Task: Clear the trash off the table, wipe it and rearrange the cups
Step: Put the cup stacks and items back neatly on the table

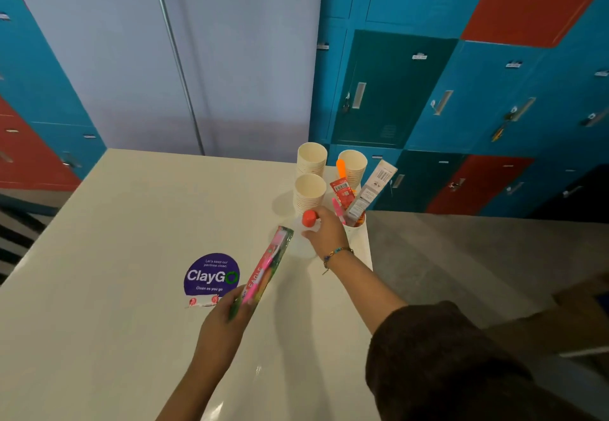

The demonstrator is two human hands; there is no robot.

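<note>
we gather the loose trash off the white table [115, 223], one item in each hand.

taking the claygo sticker [211, 275] as our mark: the paper cup stacks [309, 193] stand beyond it and to its right, near the far table corner, with a white holder [357, 239] stuffed with packets just right of them. the toothbrush pack [270, 262] slants up from the sticker's right edge, and our left hand [224, 321] grips its near end with fingers curled round it. further right of the sticker, our right hand [326, 233] curls round a red-capped bottle [309, 219] just below the cap. we judge the lift is best taken straight up and then toward us, wrist kept off the nearest stack and the holder, since light cups tip at a nudge.
</note>
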